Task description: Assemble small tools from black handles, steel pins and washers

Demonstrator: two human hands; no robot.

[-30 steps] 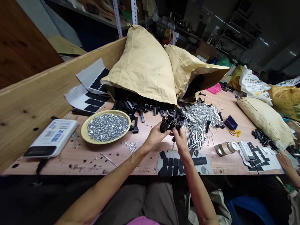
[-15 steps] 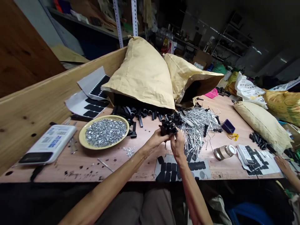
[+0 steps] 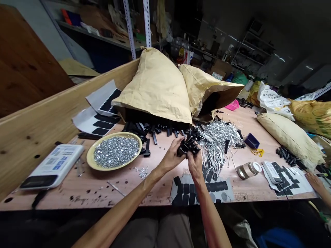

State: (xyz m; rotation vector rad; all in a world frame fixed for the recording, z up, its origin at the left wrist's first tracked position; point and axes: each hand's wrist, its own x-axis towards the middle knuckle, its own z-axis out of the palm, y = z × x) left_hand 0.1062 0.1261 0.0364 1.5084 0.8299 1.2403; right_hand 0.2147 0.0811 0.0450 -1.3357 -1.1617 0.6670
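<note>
- Black plastic pieces [image 3: 189, 145] sit in a small tangled clump, pinched between the person's two hands, above the table and just left of a heap of metal pins [image 3: 217, 144].
- Left hand [image 3: 171, 156]: narrow grip, with the fingers curled over the clump's left side.
- Right hand [image 3: 193, 162]: also narrow, closed against the clump from below. The exact finger positions are partly hidden by the pieces.
- Tan plate [image 3: 88, 158]: shallow, to the left of the hands, and heaped with small silver nuts. A few spilled nuts [image 3: 142, 173] lie just beside it on the wooden table [image 3: 64, 197].
- Brown paper sacks [image 3: 155, 88]: two lie slumped on their sides behind the hands. More loose black pieces [image 3: 152, 129] spill in a row from under the nearer sack's edge, close to the plate.
- Pink basket [image 3: 232, 105]: small, beyond the pins, near the far sack's mouth.
- Purple box [image 3: 252, 140]: small, just right of the pins.
- Black foam pads on a backing sheet [image 3: 201, 189] lie directly below the hands.
- Another person's hand [image 3: 314, 182] rests at the table's right edge, near a stuffed paper sack [image 3: 289, 136] and a small pile of black pieces [image 3: 286, 155].
</note>
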